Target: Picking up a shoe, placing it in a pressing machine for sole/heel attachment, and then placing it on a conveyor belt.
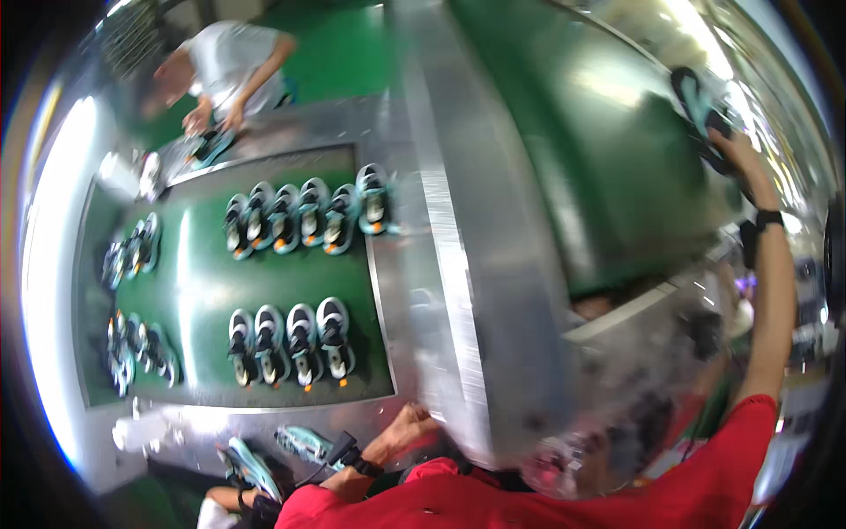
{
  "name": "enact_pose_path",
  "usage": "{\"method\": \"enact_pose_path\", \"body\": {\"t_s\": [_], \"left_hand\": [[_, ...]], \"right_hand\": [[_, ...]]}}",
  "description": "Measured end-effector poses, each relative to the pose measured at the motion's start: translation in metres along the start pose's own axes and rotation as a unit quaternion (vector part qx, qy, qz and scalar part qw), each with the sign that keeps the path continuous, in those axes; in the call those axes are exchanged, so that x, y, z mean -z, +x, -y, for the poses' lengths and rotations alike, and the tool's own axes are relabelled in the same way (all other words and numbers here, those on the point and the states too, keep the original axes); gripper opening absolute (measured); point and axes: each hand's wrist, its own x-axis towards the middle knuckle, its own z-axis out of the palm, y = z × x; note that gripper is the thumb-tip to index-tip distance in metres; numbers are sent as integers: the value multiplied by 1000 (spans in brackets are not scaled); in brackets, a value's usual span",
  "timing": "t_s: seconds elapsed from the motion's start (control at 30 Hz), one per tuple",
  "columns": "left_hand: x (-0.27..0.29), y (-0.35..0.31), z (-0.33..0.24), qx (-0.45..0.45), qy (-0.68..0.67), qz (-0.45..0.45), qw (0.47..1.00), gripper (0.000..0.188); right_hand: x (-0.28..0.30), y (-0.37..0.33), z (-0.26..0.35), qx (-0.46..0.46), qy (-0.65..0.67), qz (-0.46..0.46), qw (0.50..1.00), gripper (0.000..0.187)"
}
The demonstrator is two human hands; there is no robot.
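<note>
Stretched far out to the right, my right hand [738, 154] is closed around a black and teal shoe [698, 106]. It holds this shoe beside the right edge of a green belt. My left hand [410, 429] is low in the middle, by the metal edge of the work surface. Its fingers are curled, and what they hold, if anything, does not show. A pale teal shoe [307, 443] lies just left of my left wrist.
Shoes in rows [284, 219] [301, 344] stand on a green conveyor belt [198, 291] at left. A grey metal divider [507, 229] separates it from the second green belt [608, 150]. Across the line a person [233, 70] handles a shoe; another person's hand [251, 498] is lower left.
</note>
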Motion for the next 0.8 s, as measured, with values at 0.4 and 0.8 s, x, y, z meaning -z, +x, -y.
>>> {"method": "enact_pose_path", "body": {"t_s": [0.4, 0.8], "left_hand": [[-249, 43, -131, 44, -226, 499, 835, 88], [-513, -34, 24, 182, -104, 491, 846, 50]], "right_hand": [[94, -404, -23, 247, -53, -334, 908, 83], [65, -870, -140, -273, 385, -211, 856, 93]]}}
